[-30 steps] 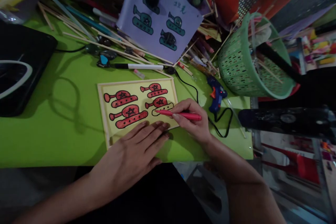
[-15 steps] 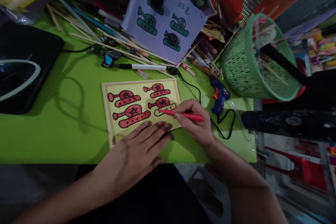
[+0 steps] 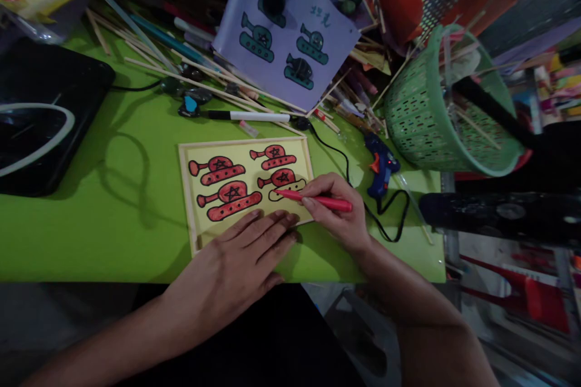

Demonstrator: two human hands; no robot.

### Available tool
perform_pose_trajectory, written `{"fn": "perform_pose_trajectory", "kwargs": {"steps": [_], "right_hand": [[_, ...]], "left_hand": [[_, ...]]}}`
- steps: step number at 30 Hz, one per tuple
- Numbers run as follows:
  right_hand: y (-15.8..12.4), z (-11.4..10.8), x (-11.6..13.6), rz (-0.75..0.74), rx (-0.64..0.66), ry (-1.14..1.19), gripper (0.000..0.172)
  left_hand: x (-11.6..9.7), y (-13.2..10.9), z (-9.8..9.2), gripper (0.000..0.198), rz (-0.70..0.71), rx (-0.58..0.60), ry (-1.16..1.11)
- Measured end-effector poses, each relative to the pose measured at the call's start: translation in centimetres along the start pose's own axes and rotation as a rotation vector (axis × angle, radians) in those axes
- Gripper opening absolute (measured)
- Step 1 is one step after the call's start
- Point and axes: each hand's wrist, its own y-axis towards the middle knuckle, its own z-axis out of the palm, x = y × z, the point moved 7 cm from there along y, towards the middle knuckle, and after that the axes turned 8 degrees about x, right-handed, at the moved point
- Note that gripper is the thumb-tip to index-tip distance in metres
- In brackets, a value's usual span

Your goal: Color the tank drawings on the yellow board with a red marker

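A yellow card (image 3: 267, 217) in a thin wooden frame lies on the green table (image 3: 91, 236). It bears several tank drawings with black outlines and stars, mostly coloured red. The lower strip of the tank at the right (image 3: 283, 178) shows yellow inside its outline. My right hand (image 3: 338, 208) pinches a red marker (image 3: 333, 201), its tip at that strip's left part. My left hand (image 3: 242, 257) lies flat with fingers extended over the lower edge of the card, holding nothing.
Behind the card are a black-and-white marker (image 3: 249, 115), wooden sticks (image 3: 204, 81) and a purple sheet (image 3: 290, 24) with green tanks. A blue glue gun (image 3: 381, 164) and green basket (image 3: 411, 115) stand right. A black device (image 3: 45, 115) lies left.
The whole view has shifted very slightly, the table objects appearing a little further right. Both hands and the red marker hold nearly the same pose.
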Motion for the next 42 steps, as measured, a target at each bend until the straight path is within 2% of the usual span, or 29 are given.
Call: {"fn": "perform_pose_trajectory", "kwargs": {"steps": [12,20,25,32,42], "right_hand": [[0.14,0.35,0.55,-0.030,0.047,0.016,0.004],[0.20,0.34,0.81,-0.014,0.085,-0.004,0.004],[0.21,0.37,0.94,-0.018,0.098,-0.005,0.012],[0.04,-0.27,0.45,-0.043,-0.015,0.056,0.010],[0.02,-0.17,0.41,-0.047,-0.020,0.013,0.009]], "left_hand": [[-0.03,0.02,0.18,0.049,0.017,0.047,0.027],[-0.01,-0.04,-0.12,0.047,0.017,0.004,0.029],[0.08,-0.13,0.30,0.050,0.006,0.024,0.009],[-0.02,-0.02,0.11,0.049,0.009,0.016,0.017],[-0.08,0.35,-0.56,0.048,0.017,-0.042,0.050]]}}
